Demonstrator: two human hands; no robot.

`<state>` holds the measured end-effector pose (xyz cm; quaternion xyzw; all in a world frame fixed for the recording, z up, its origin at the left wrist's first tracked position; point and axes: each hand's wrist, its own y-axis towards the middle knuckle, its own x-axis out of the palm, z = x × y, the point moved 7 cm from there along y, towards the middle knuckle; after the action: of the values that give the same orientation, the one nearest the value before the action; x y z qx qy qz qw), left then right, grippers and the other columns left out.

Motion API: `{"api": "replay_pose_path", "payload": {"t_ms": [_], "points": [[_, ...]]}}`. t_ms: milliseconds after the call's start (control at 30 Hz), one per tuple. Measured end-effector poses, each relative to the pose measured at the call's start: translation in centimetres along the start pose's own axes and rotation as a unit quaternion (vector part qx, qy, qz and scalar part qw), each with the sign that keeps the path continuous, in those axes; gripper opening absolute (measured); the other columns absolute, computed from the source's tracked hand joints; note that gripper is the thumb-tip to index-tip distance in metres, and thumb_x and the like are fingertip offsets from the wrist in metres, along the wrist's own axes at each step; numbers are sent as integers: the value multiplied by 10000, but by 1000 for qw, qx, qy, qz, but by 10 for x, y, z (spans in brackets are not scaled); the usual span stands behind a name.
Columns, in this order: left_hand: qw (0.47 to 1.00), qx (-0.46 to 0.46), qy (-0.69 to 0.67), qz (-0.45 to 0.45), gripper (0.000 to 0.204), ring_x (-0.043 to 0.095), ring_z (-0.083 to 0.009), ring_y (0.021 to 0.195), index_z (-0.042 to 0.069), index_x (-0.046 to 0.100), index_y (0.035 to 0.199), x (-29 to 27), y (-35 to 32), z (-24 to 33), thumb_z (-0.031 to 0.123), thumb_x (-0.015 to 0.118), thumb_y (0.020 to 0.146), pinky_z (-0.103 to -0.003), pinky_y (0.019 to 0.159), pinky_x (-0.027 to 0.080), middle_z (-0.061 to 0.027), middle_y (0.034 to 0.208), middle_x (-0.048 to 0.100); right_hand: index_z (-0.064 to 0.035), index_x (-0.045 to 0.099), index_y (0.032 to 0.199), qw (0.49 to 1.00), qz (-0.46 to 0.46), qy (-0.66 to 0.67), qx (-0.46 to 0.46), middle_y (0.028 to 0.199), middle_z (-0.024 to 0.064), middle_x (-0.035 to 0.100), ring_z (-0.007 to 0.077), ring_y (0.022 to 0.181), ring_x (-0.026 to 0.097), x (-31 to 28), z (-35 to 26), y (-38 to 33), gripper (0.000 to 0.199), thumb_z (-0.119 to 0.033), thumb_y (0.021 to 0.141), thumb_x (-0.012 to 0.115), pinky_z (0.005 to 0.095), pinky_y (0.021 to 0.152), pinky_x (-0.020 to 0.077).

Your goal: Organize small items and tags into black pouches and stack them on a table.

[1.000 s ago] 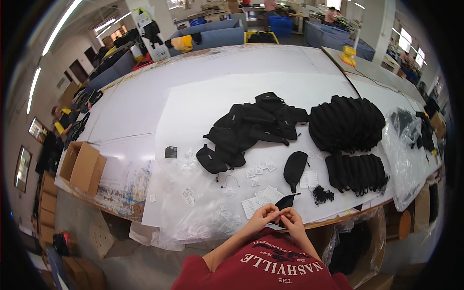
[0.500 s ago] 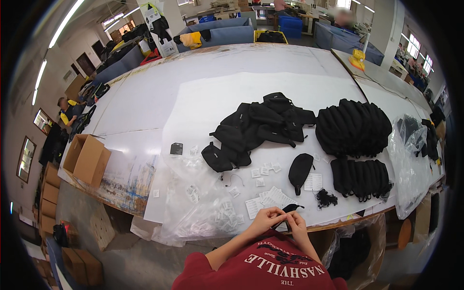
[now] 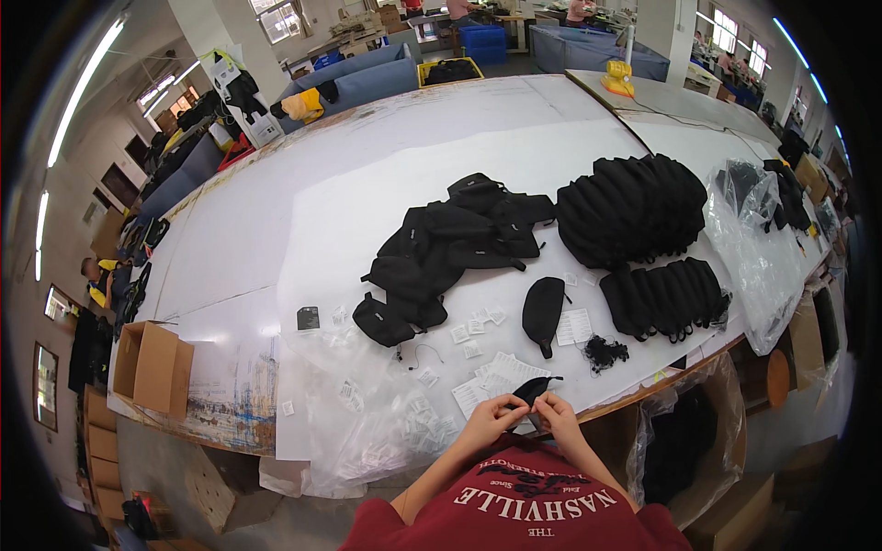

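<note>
At the table's front edge, a small black fabric pouch point(image 3: 531, 390) is between my hands, partly hidden by the fingers. My left hand point(image 3: 494, 416) is closed on its left side. The fingers of my right hand point(image 3: 556, 413) pinch at its right side; any small part between the fingertips cannot be made out. Just beyond lie printed white label sheets point(image 3: 503, 371). A single flat black pouch point(image 3: 543, 317) rests past them, beside another label sheet point(image 3: 575, 326) and a tangle of black cords point(image 3: 605, 353).
A loose heap of black pouches point(image 3: 450, 234) lies mid-table. Stacked pouches point(image 3: 632, 211) and a shorter row point(image 3: 663, 298) stand to the right, near a clear plastic bag point(image 3: 755, 257). Small white packets point(image 3: 418, 432) are scattered left on plastic. A cardboard box point(image 3: 152, 367) sits far left.
My view has turned right, so the table's contents sit further left. My fingertips, close together before, are now slightly apart, with more of the held pouch showing.
</note>
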<state>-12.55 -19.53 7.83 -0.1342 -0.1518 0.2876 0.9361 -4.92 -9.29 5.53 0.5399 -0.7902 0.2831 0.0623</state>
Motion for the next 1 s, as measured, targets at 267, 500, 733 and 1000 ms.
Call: {"api": "replay_pose_path", "payload": {"t_ms": [267,500,733,1000], "points": [[993,102,52,-14,165,403,-21,565,28,550,940,3,-14,-3,185,570,894,-177,526,322,53,610,481,-80,510,753,980,-32,-144,-134,725,-51,507,0,563,361,18,-4,-17,185,-174,906,555,167,493,277],[989,113,86,36,116,387,11,521,24,625,910,-19,-8,-4,132,612,870,-171,467,283,83,588,489,-76,495,748,993,9,-97,-64,683,-77,439,0,635,377,23,-30,-15,187,-160,886,588,170,550,302],[989,134,-64,6,121,265,-4,467,34,466,1015,-21,-11,23,120,491,934,-190,427,187,68,557,390,-21,564,950,966,-49,-225,-121,756,-21,504,48,674,429,39,-37,-13,179,-188,926,503,195,619,370],[987,135,-82,-29,142,280,-8,470,34,440,1043,-8,-24,21,114,486,936,-185,433,206,58,562,417,-15,527,954,965,-55,-210,-145,715,12,504,77,639,452,45,-25,-22,207,-217,928,493,222,596,373]]}}
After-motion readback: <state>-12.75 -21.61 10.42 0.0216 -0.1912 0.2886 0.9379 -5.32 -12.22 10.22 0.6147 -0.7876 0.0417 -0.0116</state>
